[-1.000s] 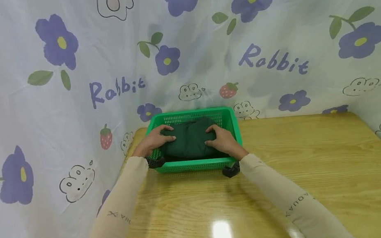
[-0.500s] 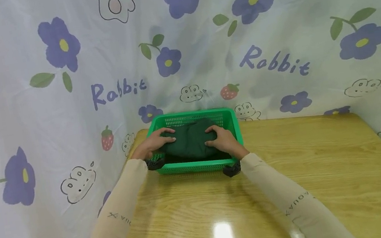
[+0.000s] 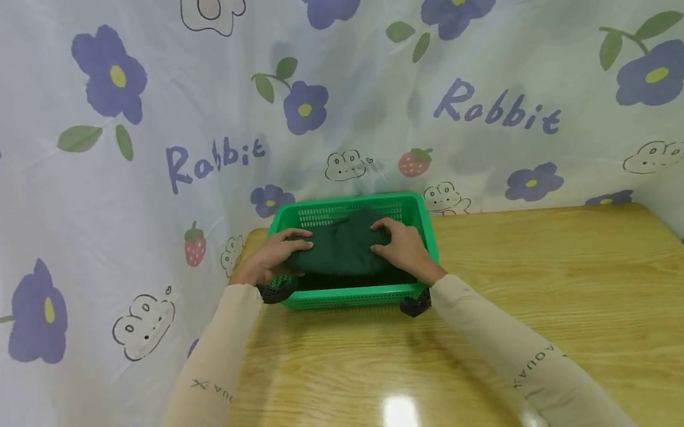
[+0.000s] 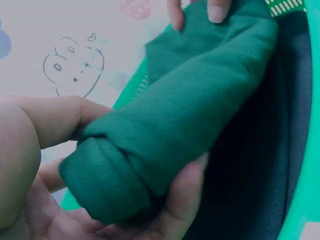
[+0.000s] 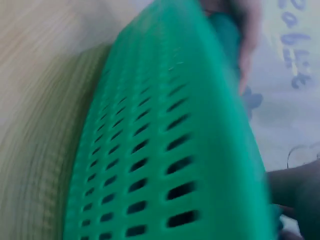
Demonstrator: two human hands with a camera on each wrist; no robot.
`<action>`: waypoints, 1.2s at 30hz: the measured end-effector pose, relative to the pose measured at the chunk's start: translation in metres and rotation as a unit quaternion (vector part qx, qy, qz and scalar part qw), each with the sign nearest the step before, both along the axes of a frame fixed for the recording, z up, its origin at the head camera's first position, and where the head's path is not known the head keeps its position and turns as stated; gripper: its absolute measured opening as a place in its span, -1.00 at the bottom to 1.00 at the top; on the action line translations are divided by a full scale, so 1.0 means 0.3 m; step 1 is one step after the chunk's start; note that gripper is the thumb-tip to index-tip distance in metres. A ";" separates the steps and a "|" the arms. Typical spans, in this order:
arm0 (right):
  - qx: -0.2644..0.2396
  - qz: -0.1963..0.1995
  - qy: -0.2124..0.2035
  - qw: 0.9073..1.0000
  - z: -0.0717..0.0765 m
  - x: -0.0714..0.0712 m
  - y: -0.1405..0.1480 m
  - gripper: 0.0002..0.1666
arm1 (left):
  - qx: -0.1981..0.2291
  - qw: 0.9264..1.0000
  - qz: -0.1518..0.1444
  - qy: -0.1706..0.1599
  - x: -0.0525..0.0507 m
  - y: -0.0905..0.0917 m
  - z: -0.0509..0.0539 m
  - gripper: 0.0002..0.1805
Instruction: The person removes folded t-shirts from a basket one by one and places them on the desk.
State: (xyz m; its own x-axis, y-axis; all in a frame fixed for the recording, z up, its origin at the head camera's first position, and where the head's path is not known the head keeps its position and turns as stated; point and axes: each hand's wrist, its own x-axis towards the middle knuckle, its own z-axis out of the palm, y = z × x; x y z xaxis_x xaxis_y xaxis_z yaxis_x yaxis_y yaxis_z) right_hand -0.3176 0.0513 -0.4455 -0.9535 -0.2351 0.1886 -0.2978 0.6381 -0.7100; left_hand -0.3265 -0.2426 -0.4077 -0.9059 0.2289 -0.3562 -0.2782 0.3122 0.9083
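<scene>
A dark green folded cloth is held between both hands at the green perforated basket. In the head view, my left hand grips its left end, and my right hand pinches the right end. The left wrist view shows the cloth as a thick soft roll, with left fingers and thumb curled round its near end. Fingertips of the right hand touch its far end there. Below lies a darker cloth inside the basket. The basket wall covers most of the right wrist view.
The basket stands on a wooden table, near its back left corner. A white curtain printed with flowers and rabbits hangs behind and along the left. A black wrist mount sits by the basket's front right corner.
Both hands have raised the green cloth's near edge slightly, and a wider dark strip shows beneath it inside the basket. The basket stays in place; the head view has shifted a little.
</scene>
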 end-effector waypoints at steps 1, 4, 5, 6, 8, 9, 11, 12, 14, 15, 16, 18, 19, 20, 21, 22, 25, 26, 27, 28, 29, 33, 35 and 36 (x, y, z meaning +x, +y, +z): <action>-0.005 0.002 -0.026 1.000 0.001 0.000 0.005 -0.48 | 0.004 1.000 0.000 -0.002 0.001 0.000 0.000 -0.43; -0.044 0.016 -0.119 0.992 0.006 0.003 0.019 -0.41 | 0.015 1.000 0.005 -0.005 0.001 0.001 -0.001 -0.45; -0.058 0.020 -0.142 0.988 0.012 0.006 0.022 -0.39 | 0.018 1.000 0.006 -0.004 0.000 0.001 -0.003 -0.46; -0.068 0.023 -0.156 0.985 0.016 0.007 0.024 -0.38 | 0.021 1.000 0.007 -0.003 -0.001 0.000 -0.004 -0.47; -0.081 0.025 -0.170 0.982 0.025 0.010 0.023 -0.38 | 0.027 1.000 0.015 -0.001 -0.002 -0.001 -0.007 -0.48; -0.077 0.023 -0.165 0.983 0.032 0.010 0.020 -0.39 | 0.030 0.999 0.017 0.001 -0.003 -0.001 -0.009 -0.49; -0.059 0.015 -0.146 0.987 0.048 0.013 0.013 -0.41 | 0.034 0.999 0.022 0.004 -0.005 -0.002 -0.012 -0.49; -0.048 0.011 -0.134 0.990 0.055 0.014 0.009 -0.42 | 0.036 0.999 0.023 0.005 -0.006 -0.001 -0.014 -0.49; -0.027 0.000 -0.112 0.993 0.069 0.015 0.002 -0.45 | 0.039 0.999 0.022 0.008 -0.009 -0.001 -0.016 -0.47; -0.021 -0.005 -0.107 0.994 0.074 0.015 0.000 -0.46 | 0.042 0.999 0.021 0.008 -0.011 -0.001 -0.017 -0.47; -0.016 -0.010 -0.104 0.994 0.078 0.016 -0.002 -0.46 | 0.045 0.999 0.021 0.008 -0.013 -0.002 -0.018 -0.46; -0.013 -0.014 -0.103 0.994 0.084 0.017 -0.004 -0.46 | 0.056 0.998 0.022 0.005 -0.015 -0.005 -0.018 -0.45; -0.015 -0.016 -0.105 0.994 0.086 0.017 -0.004 -0.46 | 0.066 0.997 0.027 0.001 -0.017 -0.006 -0.018 -0.45; -0.016 -0.016 -0.109 0.994 0.088 0.018 -0.005 -0.45 | 0.079 0.996 0.034 -0.004 -0.018 -0.008 -0.018 -0.45; -0.018 -0.017 -0.112 0.993 0.088 0.019 -0.004 -0.45 | 0.091 0.995 0.041 -0.010 -0.019 -0.010 -0.017 -0.45; -0.019 -0.018 -0.116 0.993 0.089 0.020 -0.004 -0.45 | 0.105 0.993 0.048 -0.016 -0.020 -0.012 -0.016 -0.46; -0.030 -0.022 -0.131 0.991 0.087 0.021 -0.001 -0.45 | 0.146 0.987 0.066 -0.035 -0.022 -0.014 -0.012 -0.44; -0.039 -0.024 -0.136 0.990 0.086 0.020 -0.001 -0.46 | 0.154 0.985 0.069 -0.040 -0.022 -0.014 -0.010 -0.43; -0.055 -0.027 -0.141 0.988 0.083 0.019 0.000 -0.46 | 0.161 0.983 0.070 -0.044 -0.022 -0.014 -0.010 -0.43; -0.072 -0.029 -0.144 0.986 0.080 0.015 0.001 -0.47 | 0.168 0.982 0.072 -0.047 -0.023 -0.013 -0.009 -0.42; -0.089 -0.030 -0.145 0.985 0.076 0.011 0.003 -0.48 | 0.171 0.981 0.073 -0.048 -0.023 -0.011 -0.008 -0.42; -0.141 -0.022 -0.149 0.978 0.058 -0.010 0.004 -0.49 | 0.158 0.984 0.070 -0.044 -0.015 -0.007 0.000 -0.43; -0.143 -0.014 -0.157 0.977 0.048 -0.021 0.008 -0.48 | 0.134 0.989 0.059 -0.037 -0.009 -0.004 0.004 -0.44; -0.143 -0.010 -0.165 0.976 0.043 -0.026 0.011 -0.48 | 0.119 0.991 0.052 -0.034 -0.006 -0.002 0.004 -0.45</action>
